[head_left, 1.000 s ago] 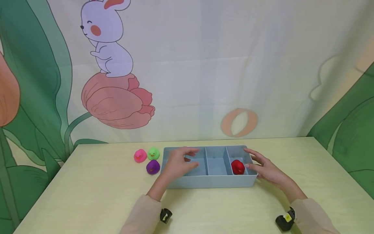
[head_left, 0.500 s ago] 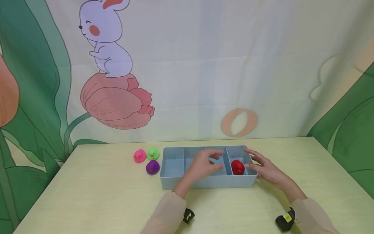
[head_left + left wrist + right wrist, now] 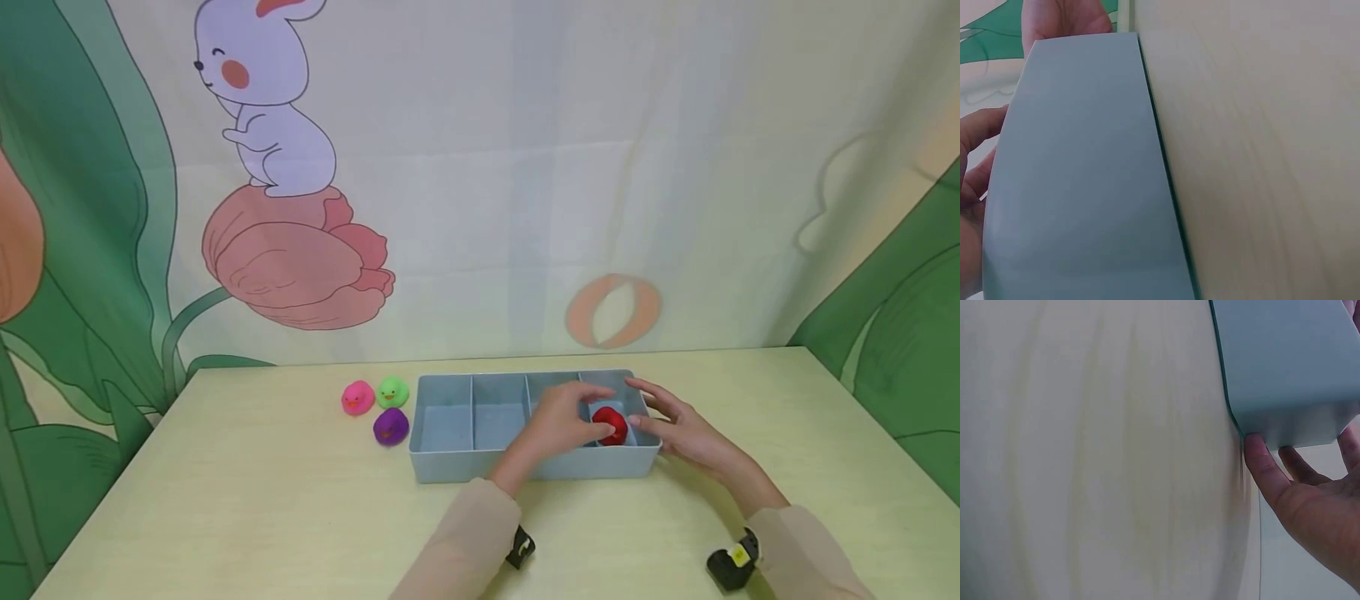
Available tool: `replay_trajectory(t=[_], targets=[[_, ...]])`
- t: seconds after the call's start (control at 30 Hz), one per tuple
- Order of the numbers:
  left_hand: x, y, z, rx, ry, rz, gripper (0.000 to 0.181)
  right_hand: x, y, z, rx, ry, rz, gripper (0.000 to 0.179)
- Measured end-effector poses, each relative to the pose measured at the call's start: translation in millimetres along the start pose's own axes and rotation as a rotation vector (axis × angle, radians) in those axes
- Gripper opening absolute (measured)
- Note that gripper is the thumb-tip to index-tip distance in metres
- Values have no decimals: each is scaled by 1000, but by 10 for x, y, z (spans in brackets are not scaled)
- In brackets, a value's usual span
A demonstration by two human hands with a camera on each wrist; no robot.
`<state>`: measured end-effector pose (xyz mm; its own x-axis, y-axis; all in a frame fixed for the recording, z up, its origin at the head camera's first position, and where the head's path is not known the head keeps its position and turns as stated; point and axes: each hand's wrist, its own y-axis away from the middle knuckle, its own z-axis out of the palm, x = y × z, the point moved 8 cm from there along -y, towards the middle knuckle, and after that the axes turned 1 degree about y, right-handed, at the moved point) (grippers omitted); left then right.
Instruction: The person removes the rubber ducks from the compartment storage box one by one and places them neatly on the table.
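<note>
My left hand (image 3: pixel 562 421) reaches over a red toy duck (image 3: pixel 618 423) in the right-end compartment of a blue-grey divided box (image 3: pixel 532 467). Its thumb overlaps the duck's near side, while the fingers extend above it, spread apart from the thumb. At the box's right end my right hand (image 3: pixel 690 429) holds the wall, with thumb and index finger over the rim. The right wrist view shows that hand's other fingertips (image 3: pixel 1259 447) against the outside of the end wall. The box's long side (image 3: pixel 1085 169) fills much of the left wrist view.
Left of the box, on the pale wooden table (image 3: pixel 262 500), a pink duck (image 3: pixel 357 398), a light green duck (image 3: pixel 392 392) and a purple duck (image 3: pixel 391 427) sit close together. Behind the table hangs a printed curtain (image 3: pixel 480 208).
My left hand has moved right across the box, from above the left compartments to the red duck. The right hand keeps its place at the box's end.
</note>
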<state>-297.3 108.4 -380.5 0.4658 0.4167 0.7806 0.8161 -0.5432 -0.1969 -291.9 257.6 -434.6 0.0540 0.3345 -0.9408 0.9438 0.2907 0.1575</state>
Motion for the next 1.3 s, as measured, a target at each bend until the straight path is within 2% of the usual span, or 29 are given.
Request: replay_trajectory(t=[0.23,0.33,0.43,0.57,0.67,0.77,1.0,1.2,1.3], targets=[[29,-74,95,-42,-43,-29,41,-3,-3,3,8,-1,-5,65],[39,-126,130,-63,-101,-30,41,4,2,-7,13,0,2,65],[63,-185,169,-82,-204,-9,41,9,2,-17,14,0,0,64],[81,-256,245,-105,-389,9,39,9,1,-15,9,-13,-10,64],[76,-293,299,-121,-504,-8,39,8,-2,-8,4,-23,-16,64],[63,-321,331,-128,-565,-40,37,7,-5,0,-1,-24,-22,64],[32,-359,369,-146,-621,-72,32,-6,-4,13,-9,-24,-31,64],[48,-361,369,-139,-612,-39,29,-3,4,11,-7,-18,-25,65],[58,-349,344,-123,-567,-22,29,5,4,1,-1,-16,-15,65]])
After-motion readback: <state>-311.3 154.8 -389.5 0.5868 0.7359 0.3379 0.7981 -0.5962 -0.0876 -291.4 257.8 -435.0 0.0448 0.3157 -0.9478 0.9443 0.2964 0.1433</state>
